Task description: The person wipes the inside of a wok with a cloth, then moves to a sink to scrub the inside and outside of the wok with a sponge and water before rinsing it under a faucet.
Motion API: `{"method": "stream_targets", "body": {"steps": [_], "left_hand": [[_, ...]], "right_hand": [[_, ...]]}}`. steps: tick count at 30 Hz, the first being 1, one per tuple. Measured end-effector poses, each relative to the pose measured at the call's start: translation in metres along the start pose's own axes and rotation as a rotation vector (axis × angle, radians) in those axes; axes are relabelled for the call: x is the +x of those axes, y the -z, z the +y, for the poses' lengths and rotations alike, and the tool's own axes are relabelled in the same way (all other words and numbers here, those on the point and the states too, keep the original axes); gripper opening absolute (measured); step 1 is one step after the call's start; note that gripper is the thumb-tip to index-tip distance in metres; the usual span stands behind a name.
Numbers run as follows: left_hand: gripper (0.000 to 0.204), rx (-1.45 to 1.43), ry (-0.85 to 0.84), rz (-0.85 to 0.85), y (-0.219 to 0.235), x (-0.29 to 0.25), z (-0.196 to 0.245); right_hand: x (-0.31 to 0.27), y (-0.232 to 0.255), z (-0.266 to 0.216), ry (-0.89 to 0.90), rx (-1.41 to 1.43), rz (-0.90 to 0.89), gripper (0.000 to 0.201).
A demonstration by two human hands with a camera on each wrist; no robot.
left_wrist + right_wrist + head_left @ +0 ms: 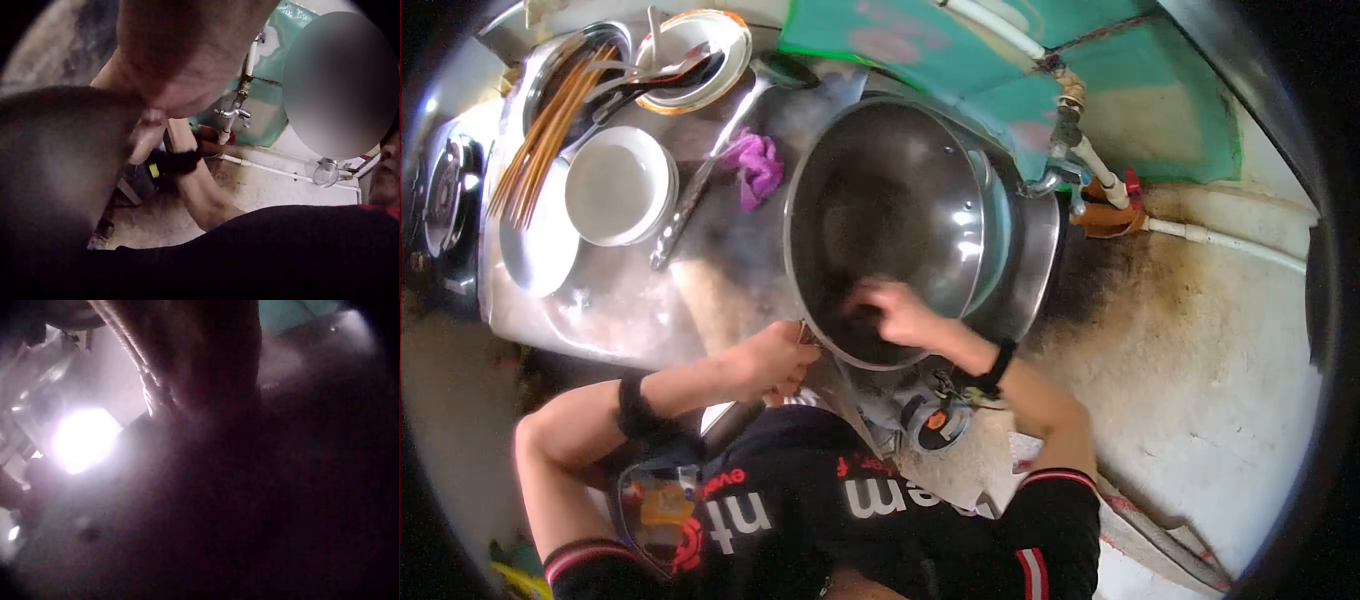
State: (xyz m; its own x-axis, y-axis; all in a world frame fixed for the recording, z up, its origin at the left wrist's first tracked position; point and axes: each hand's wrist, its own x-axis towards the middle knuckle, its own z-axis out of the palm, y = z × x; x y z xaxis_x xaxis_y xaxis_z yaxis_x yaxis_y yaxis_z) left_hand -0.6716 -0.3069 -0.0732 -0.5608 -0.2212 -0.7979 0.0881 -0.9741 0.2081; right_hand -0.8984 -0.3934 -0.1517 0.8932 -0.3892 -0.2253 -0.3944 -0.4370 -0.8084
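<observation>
A large dark metal wok (pixel 870 190) is tilted on the stainless counter, its wide mouth facing me. At its near left edge my left hand (pixel 775 362) has its fingers curled round the wok's small metal handle (pixel 805 332); in the left wrist view the handle is hidden. My right hand (pixel 897 312) reaches over the near rim into the wok, motion-blurred, with its fingertips down at the inner wall. Beneath those fingertips is a dark patch, and I cannot tell whether it is a held thing or shadow. The right wrist view is mostly dark, with the hand (pixel 194 356) at its top.
Left on the counter (pixel 620 320) are white bowls (pixel 615 190), chopsticks (pixel 550 140), an orange-rimmed bowl (pixel 735 45), a long-handled ladle (pixel 685 215) and a purple cloth (pixel 755 170). A tap (pixel 1055 180) and white pipes (pixel 1220 240) run along the wall behind right.
</observation>
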Motion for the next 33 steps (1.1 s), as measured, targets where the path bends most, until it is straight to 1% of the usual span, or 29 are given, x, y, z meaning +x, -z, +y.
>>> {"method": "stream_targets", "body": {"steps": [1,2,3,4,5,6,7,8,9,10,12,13,14,15,16,18,19,21,22,23,24,25,26,28,29,30,31,32,33], "left_hand": [[0.007,-0.008,0.006,-0.016,0.001,0.002,-0.001],[0.008,-0.013,0.015,-0.034,0.002,0.004,-0.002],[0.008,-0.016,0.02,-0.035,0.002,0.004,-0.002],[0.009,-0.012,0.023,-0.037,0.002,0.004,-0.002],[0.01,-0.006,0.028,-0.038,0.003,0.003,-0.001],[0.01,-0.006,0.031,-0.035,0.003,0.002,0.001],[0.01,0.01,0.018,-0.03,0.002,0.0,0.002],[0.011,0.027,0.005,-0.026,0.001,-0.001,0.003],[0.011,0.029,0.007,-0.023,0.001,0.0,0.003],[0.011,0.041,0.009,-0.01,0.001,0.0,0.003],[0.012,0.061,0.002,-0.001,0.0,0.001,0.003],[0.012,0.064,-0.004,0.01,0.0,0.001,0.002],[0.012,0.064,-0.009,0.024,0.001,0.001,0.001],[0.012,0.064,-0.01,0.023,0.003,0.001,0.0],[0.012,0.026,-0.019,-0.013,0.004,0.003,-0.002],[0.012,-0.011,-0.018,-0.054,0.002,0.006,-0.004],[0.012,0.014,-0.007,-0.016,0.001,0.006,-0.003],[0.012,0.044,0.003,0.031,-0.001,0.004,0.0],[0.013,0.014,-0.029,0.014,-0.003,0.005,-0.001],[0.013,-0.018,-0.053,-0.01,-0.006,0.004,-0.003],[0.013,-0.016,-0.053,-0.016,-0.009,0.004,-0.004],[0.013,-0.027,-0.054,0.009,-0.012,0.004,-0.004],[0.014,-0.039,-0.055,0.035,-0.013,0.003,-0.004],[0.013,-0.049,-0.045,0.012,-0.012,0.002,-0.004],[0.013,-0.058,-0.026,-0.007,-0.011,0.003,-0.003],[0.013,-0.061,-0.03,-0.007,-0.009,0.005,-0.004],[0.012,-0.067,-0.024,-0.04,-0.006,0.006,-0.005],[0.011,-0.073,-0.016,-0.074,-0.005,0.008,-0.006],[0.011,-0.073,-0.015,-0.074,-0.005,0.007,-0.004]], "right_hand": [[-0.018,0.015,0.021,-0.189,-0.203,-0.221,0.042],[-0.031,0.026,0.053,-0.246,-0.405,-0.227,0.043],[-0.025,0.051,0.063,-0.352,-0.629,-0.248,0.041],[-0.013,0.072,0.057,-0.328,-0.888,-0.065,0.039],[0.006,0.086,0.068,-0.396,-0.889,0.037,0.039],[0.028,0.09,0.081,-0.286,-0.836,0.31,0.041],[0.052,0.09,0.076,-0.133,-0.726,0.541,0.041],[0.077,0.081,0.068,0.001,-0.623,0.701,0.041],[0.098,0.061,0.062,0.005,-0.462,0.756,0.041],[0.106,0.046,0.043,0.018,-0.349,0.646,0.042],[0.092,0.012,0.001,0.165,-0.162,0.507,0.035],[0.072,0.001,-0.017,0.135,0.016,0.361,0.034],[0.052,-0.007,-0.026,0.128,0.032,0.281,0.034],[0.038,-0.006,-0.036,0.088,0.156,0.241,0.034],[0.042,-0.006,-0.035,0.086,0.156,0.238,0.034],[0.063,-0.008,-0.029,0.037,0.104,0.428,0.034],[0.086,-0.007,-0.012,0.007,-0.023,0.535,0.034],[0.119,0.024,0.02,-0.022,-0.209,0.825,0.032],[0.123,0.042,0.037,-0.064,-0.307,0.904,0.035],[0.112,0.056,0.051,-0.171,-0.43,0.9,0.04],[0.092,0.068,0.057,-0.261,-0.423,0.836,0.043],[0.067,0.074,0.069,-0.301,-0.668,0.754,0.045],[0.043,0.074,0.072,-0.459,-0.731,0.6,0.049],[0.002,0.05,0.064,-0.638,-0.673,0.383,0.055],[-0.014,0.026,0.064,-0.573,-0.659,0.359,0.052],[-0.02,0.001,0.046,-0.473,-0.634,0.464,0.044],[-0.018,-0.021,0.034,-0.545,-0.29,0.427,0.044],[-0.003,-0.026,0.001,-0.389,-0.272,0.375,0.041],[0.017,-0.037,-0.018,-0.248,-0.297,0.489,0.038]]}}
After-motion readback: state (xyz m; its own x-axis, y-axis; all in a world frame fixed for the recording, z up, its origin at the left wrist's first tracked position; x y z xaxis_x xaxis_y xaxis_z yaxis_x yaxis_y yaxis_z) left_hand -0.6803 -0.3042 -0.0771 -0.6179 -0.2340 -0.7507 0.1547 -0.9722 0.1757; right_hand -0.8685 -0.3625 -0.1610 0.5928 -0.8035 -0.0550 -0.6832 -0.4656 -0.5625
